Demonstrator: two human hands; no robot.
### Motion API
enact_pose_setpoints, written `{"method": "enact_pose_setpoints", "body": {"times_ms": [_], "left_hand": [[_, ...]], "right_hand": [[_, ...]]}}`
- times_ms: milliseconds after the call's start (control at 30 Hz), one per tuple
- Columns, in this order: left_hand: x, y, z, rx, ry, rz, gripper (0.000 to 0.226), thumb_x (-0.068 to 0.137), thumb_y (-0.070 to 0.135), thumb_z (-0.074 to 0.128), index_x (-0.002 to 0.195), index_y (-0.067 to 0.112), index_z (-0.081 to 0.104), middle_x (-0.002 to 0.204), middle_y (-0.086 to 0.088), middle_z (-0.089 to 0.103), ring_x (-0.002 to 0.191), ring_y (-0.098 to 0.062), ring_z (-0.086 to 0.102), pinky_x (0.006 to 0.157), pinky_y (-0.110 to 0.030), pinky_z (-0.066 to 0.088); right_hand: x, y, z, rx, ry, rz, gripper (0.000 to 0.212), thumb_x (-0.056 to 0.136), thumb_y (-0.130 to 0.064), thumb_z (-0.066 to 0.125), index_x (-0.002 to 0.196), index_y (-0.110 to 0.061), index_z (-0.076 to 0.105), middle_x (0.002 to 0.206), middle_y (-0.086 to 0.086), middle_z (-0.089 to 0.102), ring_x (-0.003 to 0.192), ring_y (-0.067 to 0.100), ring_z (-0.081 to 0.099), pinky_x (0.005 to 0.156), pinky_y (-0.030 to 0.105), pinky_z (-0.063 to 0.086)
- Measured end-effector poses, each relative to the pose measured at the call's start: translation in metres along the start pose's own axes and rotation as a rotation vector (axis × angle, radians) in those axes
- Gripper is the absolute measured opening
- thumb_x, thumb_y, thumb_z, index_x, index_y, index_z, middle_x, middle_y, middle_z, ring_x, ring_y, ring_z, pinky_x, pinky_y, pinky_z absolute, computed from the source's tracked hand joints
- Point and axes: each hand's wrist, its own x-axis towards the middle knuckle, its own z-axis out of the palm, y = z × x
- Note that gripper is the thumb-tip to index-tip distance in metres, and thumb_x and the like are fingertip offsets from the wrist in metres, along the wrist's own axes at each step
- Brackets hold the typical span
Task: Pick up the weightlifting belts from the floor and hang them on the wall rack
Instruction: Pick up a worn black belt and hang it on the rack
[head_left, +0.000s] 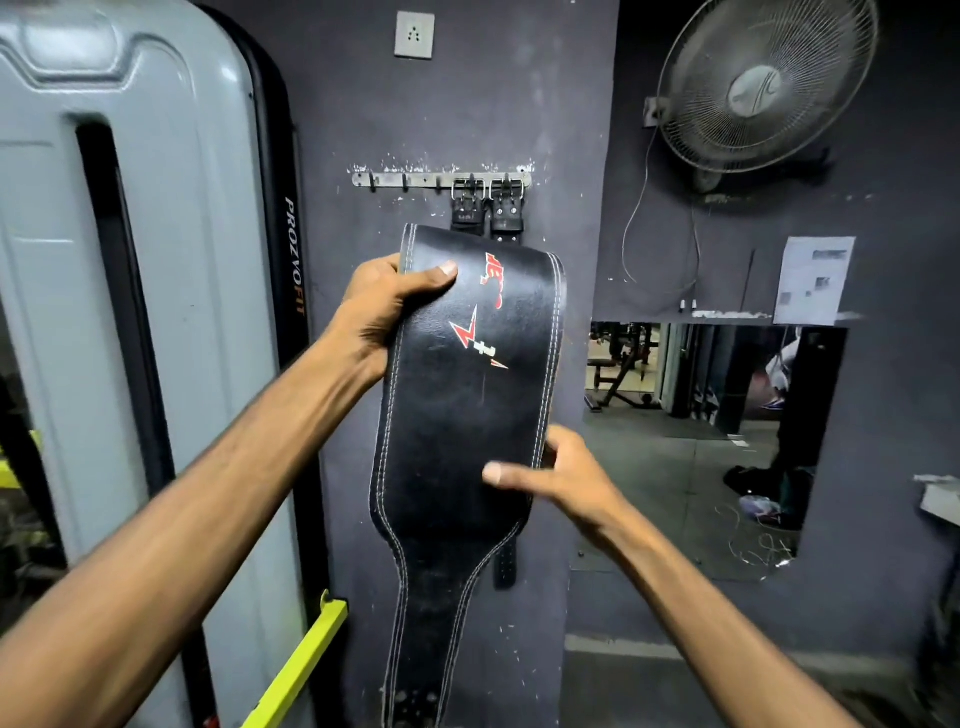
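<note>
Head view. The rack (441, 180), a metal strip of hooks, is fixed on a dark wall (467, 104). Two belts already hang by their buckles (487, 205) from the hooks at its right end; the hooks toward its left end are bare. Above the rack sits a socket plate (414, 35). Up and right of the rack a fan (763, 85) is mounted, its cord looping down. Lower right of the rack is a mirror (696, 441) with a paper sheet (813, 280) above its corner. Left of the rack stands a grey machine shroud (130, 312), with a yellow bar (296, 670) near its foot.

Just below the rack, the held belt (467, 415) covers the lower parts of the two hung belts. It is black leather, white-stitched along the edges, with red markings on the wide panel, narrowing to a strap at the bottom. The left hand (389, 306) is clamped on its upper left edge, thumb across the face. The right hand (556, 475) grips the right edge lower down, thumb pressed on the front.
</note>
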Motion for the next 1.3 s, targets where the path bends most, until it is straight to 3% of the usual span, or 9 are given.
{"method": "enact_pose_setpoints", "body": {"times_ms": [267,367,500,700,900,1000,1067,1200,1300], "left_hand": [[-0.017,-0.012,-0.017,0.09,-0.094,0.04,0.026,0.08,-0.001,0.072,0.106,0.0,0.07,0.09,-0.011,0.077,0.077,-0.02,0.074,0.071,-0.03,0.061],[-0.019,-0.011,-0.027,0.037,-0.134,-0.033,0.02,0.081,0.002,0.07,0.101,0.002,0.071,0.087,-0.008,0.075,0.075,-0.017,0.072,0.071,-0.026,0.06],[-0.008,0.008,-0.029,-0.011,-0.091,-0.234,0.018,0.093,0.023,0.062,0.075,0.021,0.064,0.055,0.009,0.061,0.048,-0.005,0.057,0.047,-0.015,0.046],[0.012,0.032,-0.014,-0.042,0.043,-0.2,0.01,0.079,0.02,0.079,0.087,0.014,0.076,0.093,-0.006,0.075,0.091,-0.023,0.07,0.097,-0.04,0.055],[-0.004,0.011,-0.001,-0.031,0.001,-0.01,0.033,0.085,-0.002,0.068,0.118,0.004,0.066,0.096,-0.008,0.073,0.083,-0.019,0.07,0.081,-0.033,0.059],[-0.014,0.001,-0.002,0.019,-0.006,-0.008,0.034,0.083,-0.002,0.071,0.115,0.008,0.064,0.095,-0.005,0.072,0.084,-0.016,0.07,0.075,-0.03,0.061],[-0.01,0.002,-0.004,0.088,-0.007,-0.014,0.019,0.085,0.006,0.072,0.101,0.013,0.066,0.09,-0.002,0.072,0.078,-0.013,0.069,0.068,-0.026,0.059],[0.004,0.002,-0.001,0.162,0.089,-0.005,0.017,0.085,0.027,0.076,0.091,0.012,0.069,0.088,-0.005,0.072,0.074,-0.016,0.066,0.071,-0.028,0.053],[-0.01,-0.013,0.002,0.15,0.072,0.009,0.031,0.081,0.025,0.081,0.107,0.01,0.073,0.103,-0.007,0.078,0.092,-0.021,0.074,0.083,-0.033,0.059]], "right_hand": [[0.077,-0.119,-0.009,0.595,0.078,0.078,0.023,0.091,-0.027,0.066,0.098,-0.008,0.078,0.095,0.012,0.077,0.082,0.025,0.073,0.091,0.039,0.056],[0.083,-0.121,-0.005,0.552,0.104,0.12,0.011,0.088,-0.014,0.068,0.085,-0.007,0.076,0.082,0.01,0.076,0.073,0.025,0.072,0.083,0.036,0.058],[0.083,-0.109,-0.002,0.411,0.153,-0.025,0.026,0.079,-0.006,0.073,0.104,-0.001,0.068,0.091,0.015,0.072,0.075,0.026,0.07,0.076,0.037,0.058],[0.065,-0.107,0.009,0.235,0.124,-0.178,0.037,0.084,0.007,0.067,0.121,0.004,0.063,0.103,0.014,0.074,0.087,0.024,0.071,0.075,0.033,0.061],[0.079,-0.149,-0.005,0.3,0.118,0.049,0.035,0.084,-0.025,0.075,0.109,-0.001,0.075,0.106,0.014,0.077,0.09,0.025,0.072,0.085,0.037,0.058],[0.091,-0.162,-0.009,0.195,0.222,0.118,0.008,0.081,-0.014,0.079,0.086,-0.008,0.076,0.091,0.009,0.076,0.082,0.023,0.069,0.084,0.038,0.058],[0.095,-0.155,-0.007,0.15,0.235,0.102,0.014,0.083,-0.008,0.075,0.071,-0.015,0.07,0.075,0.003,0.07,0.068,0.018,0.062,0.068,0.029,0.053],[0.094,-0.136,0.007,0.156,0.244,-0.006,0.01,0.089,0.0,0.067,0.086,-0.009,0.069,0.071,0.004,0.069,0.058,0.011,0.063,0.053,0.019,0.051],[0.094,-0.132,0.011,0.196,0.277,-0.086,0.011,0.088,0.002,0.068,0.086,-0.008,0.069,0.077,0.009,0.071,0.064,0.016,0.065,0.06,0.025,0.055]]}}
